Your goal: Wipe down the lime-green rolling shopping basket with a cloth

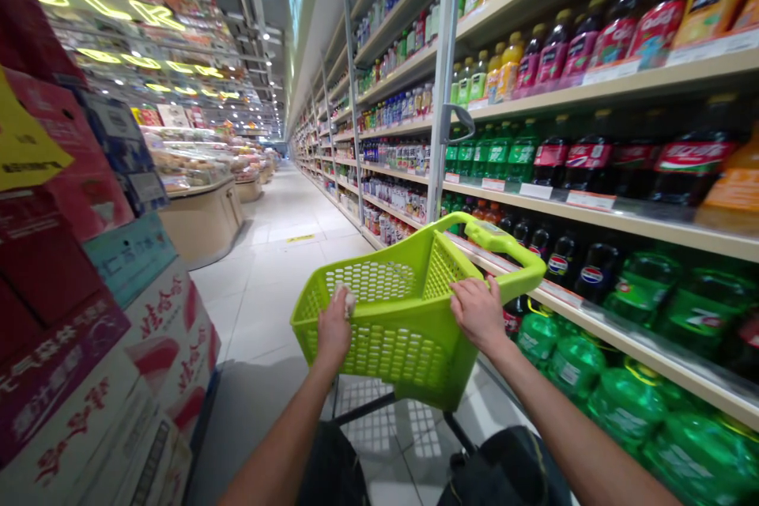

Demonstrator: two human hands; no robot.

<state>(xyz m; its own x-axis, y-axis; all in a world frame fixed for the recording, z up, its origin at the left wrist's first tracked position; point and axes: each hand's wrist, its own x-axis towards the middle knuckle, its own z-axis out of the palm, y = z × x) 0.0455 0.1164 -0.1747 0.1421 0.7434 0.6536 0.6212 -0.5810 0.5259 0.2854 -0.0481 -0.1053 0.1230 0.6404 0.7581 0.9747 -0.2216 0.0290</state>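
Note:
A lime-green plastic shopping cart (409, 340) with perforated sides stands side-on before me on dark legs. My left hand (335, 326) is closed at the near rim, toward the cart's front end. A crumpled white cloth or tissue (350, 302) pokes out between its fingers. Farther right, my right hand (477, 310) has its fingers wrapped over the cart's rim beside the handle (515, 253). The visible part of the basket holds nothing I can make out.
Shelves of soda bottles (593, 158) run along the right, close to the cart. Stacked drink cartons (160, 316) rise on the left. A tiled aisle (278, 213) stretches ahead, past a rounded display counter (202, 213).

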